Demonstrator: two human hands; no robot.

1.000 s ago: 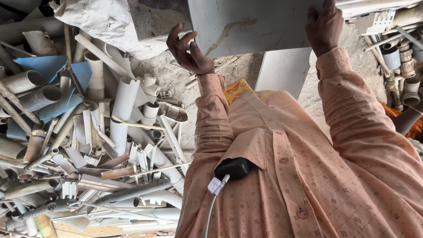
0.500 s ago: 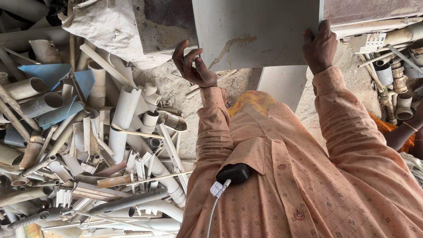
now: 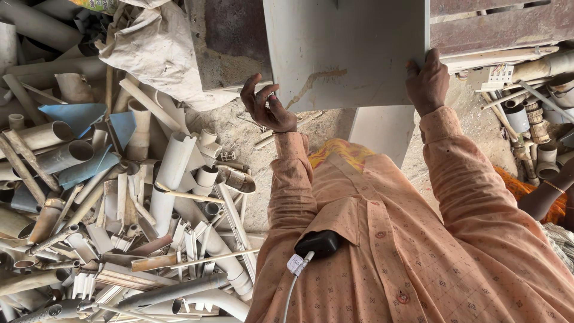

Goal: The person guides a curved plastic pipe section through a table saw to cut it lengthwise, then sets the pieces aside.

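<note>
A flat pale grey panel (image 3: 347,48) with a brown streak is held up in front of me. My right hand (image 3: 427,81) is clamped on its right edge, fingers over the front. At the panel's lower left corner, my left hand (image 3: 266,106) has its fingers spread and curled, fingertips just at the edge, holding nothing. Both arms are in peach patterned sleeves. A black device (image 3: 318,243) with a white cable is clipped to my shirt.
A heap of cut white and grey plastic pipes (image 3: 173,173) and profiles fills the left. A dirty white sack (image 3: 155,48) lies at top left. Rusty metal surfaces (image 3: 496,27) stand behind the panel. Pipe fittings (image 3: 538,137) and another person's arm (image 3: 547,194) are at right.
The panel has come lower and closer in view with my right hand still on its edge. My left hand has closed in on the panel's lower left corner.
</note>
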